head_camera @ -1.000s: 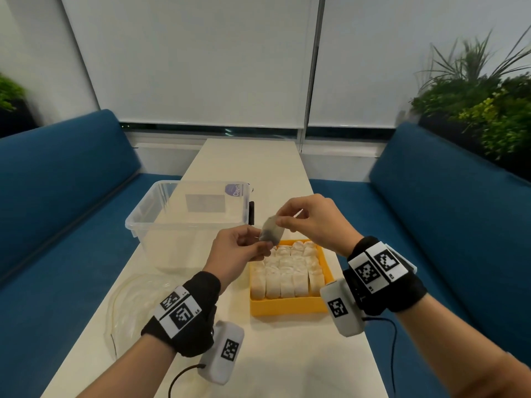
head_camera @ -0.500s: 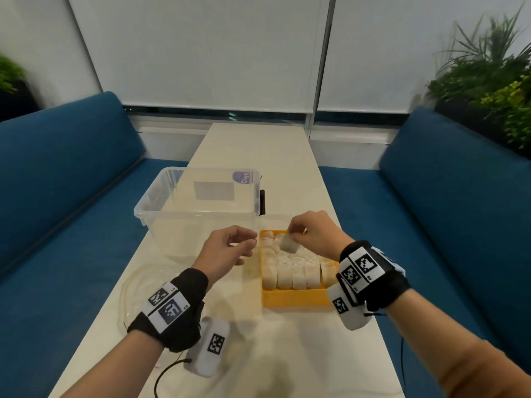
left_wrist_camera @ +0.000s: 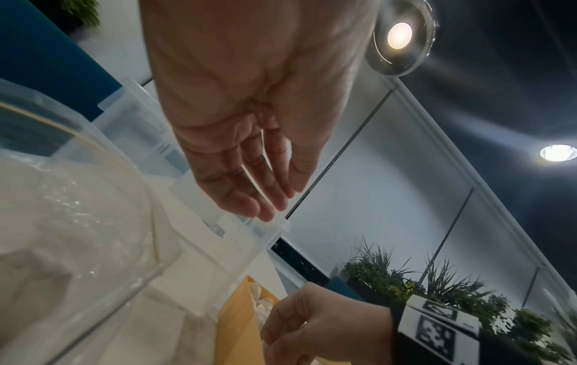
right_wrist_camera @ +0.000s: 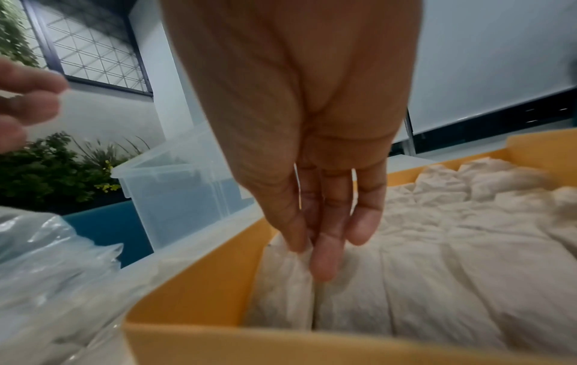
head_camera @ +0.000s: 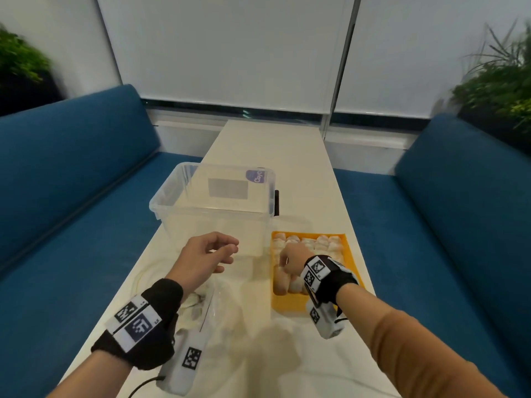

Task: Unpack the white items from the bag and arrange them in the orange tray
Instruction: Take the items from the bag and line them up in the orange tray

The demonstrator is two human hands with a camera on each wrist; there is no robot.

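While the right hand reaches down into the orange tray, its thumb and fingers pinch the top of 1 white item at the tray's near left corner, pressing it in beside its neighbours. Rows of white items fill most of the tray, packed side by side and touching. The left hand hangs above the bench, released, with fingers loosely curved and nothing in them; the left wrist view shows its palm bare. Below that wrist lies the clear bag, crumpled on the bench, with more white items visible through the plastic. A clear storage box stands just beyond the left hand, left of the tray. Blue sofas flank the bench on both sides.
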